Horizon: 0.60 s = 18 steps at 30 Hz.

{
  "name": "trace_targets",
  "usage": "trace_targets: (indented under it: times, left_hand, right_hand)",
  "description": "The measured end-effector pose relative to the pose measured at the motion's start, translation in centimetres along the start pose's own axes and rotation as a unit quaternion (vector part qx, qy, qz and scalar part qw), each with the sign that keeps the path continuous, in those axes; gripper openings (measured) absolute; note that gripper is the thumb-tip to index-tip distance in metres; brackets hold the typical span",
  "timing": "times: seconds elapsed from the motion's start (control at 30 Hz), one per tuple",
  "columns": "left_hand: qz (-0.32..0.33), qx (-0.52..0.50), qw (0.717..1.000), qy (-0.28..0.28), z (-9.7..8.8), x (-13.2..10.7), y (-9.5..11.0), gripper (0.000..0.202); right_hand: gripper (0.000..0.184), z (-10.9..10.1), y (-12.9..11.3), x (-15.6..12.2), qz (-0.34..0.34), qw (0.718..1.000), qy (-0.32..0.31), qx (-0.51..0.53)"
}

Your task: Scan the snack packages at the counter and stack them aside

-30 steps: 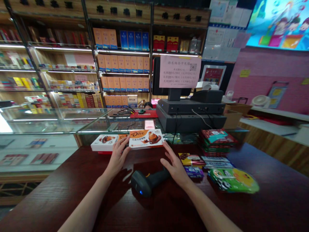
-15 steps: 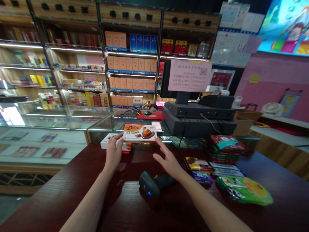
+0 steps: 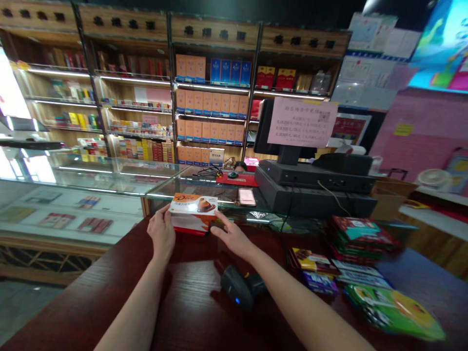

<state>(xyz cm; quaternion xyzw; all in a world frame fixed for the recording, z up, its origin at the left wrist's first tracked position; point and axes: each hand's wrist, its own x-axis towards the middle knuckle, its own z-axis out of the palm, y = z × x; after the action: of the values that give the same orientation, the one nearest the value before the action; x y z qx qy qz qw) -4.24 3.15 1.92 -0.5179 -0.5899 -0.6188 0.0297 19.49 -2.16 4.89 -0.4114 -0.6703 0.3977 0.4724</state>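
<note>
**Dove box (image 3: pixel 194 204) between two hands, left of frame centre, over another box**

Held or steadied at both ends, orange-and-white face toward camera. Sits right above a white-and-red box (image 3: pixel 190 225); can't tell whether touching down or just lifted off.

Left hand (image 3: pixel 162 233): closed on the left end, by the look of it. Right hand (image 3: pixel 234 239): index fingertip at the right edge, thumb spread apart lower down, not wrapped around anything.

Risks, as judged: could tip or slide at the right end, because of the light single-finger contact. Could land askew and shove the lower box toward the glass display case (image 3: pixel 120 187), being so near the wooden counter's (image 3: pixel 193 312) far edge. Could also knock the scanner (image 3: pixel 237 288), lower centre, with the right forearm on a low pull back, being just beside it.

Writing: reads "Dove" on the orange band; smaller Chinese line below mostly lost to glare. Can read 名烟名酒 on the shelf sign (image 3: pixel 214 34), upper centre. On the pink sheet (image 3: pixel 302 122), upper right, can make out 200, 300 and 500元 rates plus a QR code; too soft for the rest. Can't read any brand on the purple pack (image 3: pixel 320 283), green packet (image 3: pixel 395 307) or red-brown stack (image 3: pixel 360 239), right side.
</note>
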Motion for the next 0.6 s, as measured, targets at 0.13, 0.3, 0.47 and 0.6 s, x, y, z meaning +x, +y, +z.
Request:
trace_targets:
  times: [0.13, 0.3, 0.47, 0.6]
  left_hand:
    - [0.016, 0.028, 0.999, 0.007, 0.3, 0.2, -1.6, 0.034]
    - [-0.009, 0.035, 0.999, -0.004, 0.6, 0.2, -2.7, 0.033]
    - [-0.012, 0.051, 0.998, -0.025, 0.8, 0.3, -3.5, 0.039]
    - [0.001, 0.062, 0.998, -0.024, 1.0, 0.3, -4.1, 0.04]
  right_hand:
    - [0.072, 0.8, 0.7, 1.1, 0.012, 1.0, -0.006, -0.005]
    - [0.07, 1.3, 1.2, 1.9, 0.003, 1.0, -0.021, -0.021]
    - [0.069, 1.5, 1.4, 2.0, -0.007, 1.0, -0.022, -0.022]
    - [0.069, 1.5, 1.4, 1.8, -0.02, 0.999, -0.025, -0.017]
